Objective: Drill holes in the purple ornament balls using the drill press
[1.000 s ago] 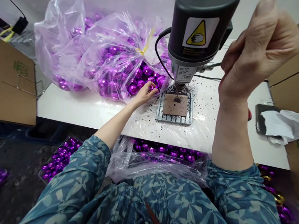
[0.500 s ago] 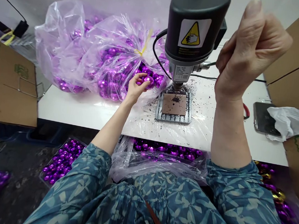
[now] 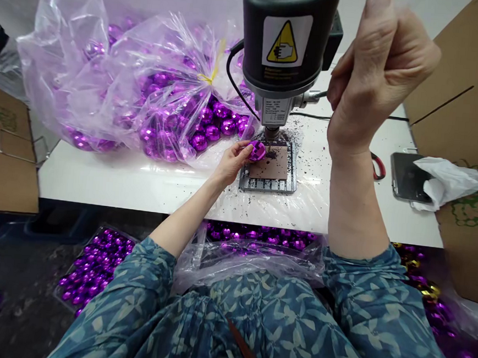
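Note:
Between thumb and fingers, my left hand (image 3: 232,163) pinches a shiny purple faceted ball (image 3: 257,151) at the left edge of a brown square plate (image 3: 275,168). That plate lies on the drill press's slotted metal base (image 3: 267,185), strewn with dark shavings. Above it stands the black drill press head (image 3: 288,45) with a yellow warning label. My right hand (image 3: 375,79) is raised at the machine's right side, fingers curled round the end of its lever (image 3: 320,95); the grip itself is mostly hidden by the hand.
A clear plastic bag (image 3: 122,81) of purple balls, tied with yellow, fills the table's left. At right lie a dark phone (image 3: 409,177), crumpled white plastic (image 3: 456,177) and a red-handled tool (image 3: 378,167). Cardboard boxes flank the table; an open bag of balls (image 3: 259,236) is below its front edge.
My left hand has moved right, from the bag's opening to the brown plate, with a purple ball in it. My right hand stays raised at the lever. The view has shifted slightly.

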Tool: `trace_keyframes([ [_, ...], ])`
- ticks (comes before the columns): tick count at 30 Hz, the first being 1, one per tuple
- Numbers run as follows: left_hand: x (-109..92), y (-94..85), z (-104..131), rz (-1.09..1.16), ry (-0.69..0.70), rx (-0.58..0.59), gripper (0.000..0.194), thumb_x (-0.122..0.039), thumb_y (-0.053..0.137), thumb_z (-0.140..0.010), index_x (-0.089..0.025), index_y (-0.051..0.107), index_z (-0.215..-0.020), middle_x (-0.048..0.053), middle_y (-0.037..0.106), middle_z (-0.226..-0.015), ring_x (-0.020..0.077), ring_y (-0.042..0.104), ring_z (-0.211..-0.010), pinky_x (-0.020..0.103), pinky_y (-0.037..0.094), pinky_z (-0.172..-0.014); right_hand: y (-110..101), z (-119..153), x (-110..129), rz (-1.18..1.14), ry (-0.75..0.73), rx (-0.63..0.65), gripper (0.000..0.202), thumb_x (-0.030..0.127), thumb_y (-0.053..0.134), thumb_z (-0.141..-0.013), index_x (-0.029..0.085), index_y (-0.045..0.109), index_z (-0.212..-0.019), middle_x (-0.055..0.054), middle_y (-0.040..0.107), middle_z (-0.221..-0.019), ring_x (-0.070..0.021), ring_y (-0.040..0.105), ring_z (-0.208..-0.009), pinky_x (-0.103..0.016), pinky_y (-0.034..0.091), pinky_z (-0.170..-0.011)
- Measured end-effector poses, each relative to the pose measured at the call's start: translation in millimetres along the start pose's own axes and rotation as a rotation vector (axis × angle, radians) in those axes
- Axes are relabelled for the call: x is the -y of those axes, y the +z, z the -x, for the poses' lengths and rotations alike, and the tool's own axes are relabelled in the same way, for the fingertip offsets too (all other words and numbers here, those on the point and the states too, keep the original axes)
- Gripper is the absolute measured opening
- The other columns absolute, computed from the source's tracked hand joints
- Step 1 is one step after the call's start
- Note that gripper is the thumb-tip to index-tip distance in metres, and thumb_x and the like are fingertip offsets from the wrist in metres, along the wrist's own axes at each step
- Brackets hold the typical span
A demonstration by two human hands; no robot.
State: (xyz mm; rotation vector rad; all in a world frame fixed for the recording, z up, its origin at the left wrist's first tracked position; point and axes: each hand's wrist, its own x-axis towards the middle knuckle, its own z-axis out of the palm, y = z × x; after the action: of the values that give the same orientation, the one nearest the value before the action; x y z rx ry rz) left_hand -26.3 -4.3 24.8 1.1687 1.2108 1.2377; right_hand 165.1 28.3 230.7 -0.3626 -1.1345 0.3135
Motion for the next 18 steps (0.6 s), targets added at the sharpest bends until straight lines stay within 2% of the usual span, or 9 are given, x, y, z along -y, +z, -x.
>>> trace_keyframes([
  [4,8,7.2,-4,-0.051,0.063,-0.008,0.038,-0.050,0.082,-0.093,-0.024,0.070,-0.118,0.007,0.083,-0.111,0.0182,0.079,-0.099,0.038,0.066,-0.094,-1,2,4,0.070,-0.001,0.020,0.066,0.069,0.055,-0.086,0.018,0.029,-0.052,0.007,0.032,-0.041,0.0028,0.027,-0.039,-0.023,0.024,-0.049],
  [8,9,14.6,-3,-0.084,0.095,0.001,0.045,-0.053,0.086,-0.089,-0.024,0.069,-0.119,0.006,0.083,-0.105,0.0187,0.079,-0.097,0.036,0.064,-0.091,-4,4,5,0.067,-0.012,0.022,0.063,0.062,0.058,-0.089,0.015,0.036,-0.054,0.007,0.037,-0.043,0.0047,0.034,-0.041,-0.018,0.025,-0.050],
  [11,6,20.1,0,-0.139,0.130,-0.010,0.047,-0.049,0.088,-0.086,-0.022,0.069,-0.120,0.008,0.082,-0.108,0.0192,0.078,-0.098,0.035,0.063,-0.090,-4,5,3,0.035,-0.040,-0.003,0.062,0.059,0.059,-0.091,0.013,0.038,-0.054,0.007,0.039,-0.043,0.0053,0.034,-0.040,-0.016,0.021,-0.049],
  [14,1,26.4,4,-0.301,0.180,-0.033,0.047,-0.042,0.090,-0.085,-0.020,0.070,-0.122,0.010,0.080,-0.113,0.0201,0.076,-0.098,0.037,0.062,-0.090,-3,6,2,-0.004,-0.050,0.003,0.060,0.056,0.061,-0.091,0.012,0.041,-0.055,0.007,0.040,-0.043,0.0052,0.034,-0.040,-0.016,0.020,-0.049],
  [18,-1,35.2,9,-0.468,0.255,-0.044,0.049,-0.036,0.092,-0.082,-0.023,0.071,-0.124,0.011,0.078,-0.121,0.0257,0.073,-0.112,0.043,0.059,-0.100,-4,7,2,-0.027,-0.054,0.017,0.059,0.053,0.060,-0.092,0.012,0.040,-0.055,0.007,0.040,-0.044,0.0057,0.034,-0.041,-0.017,0.021,-0.050],
])
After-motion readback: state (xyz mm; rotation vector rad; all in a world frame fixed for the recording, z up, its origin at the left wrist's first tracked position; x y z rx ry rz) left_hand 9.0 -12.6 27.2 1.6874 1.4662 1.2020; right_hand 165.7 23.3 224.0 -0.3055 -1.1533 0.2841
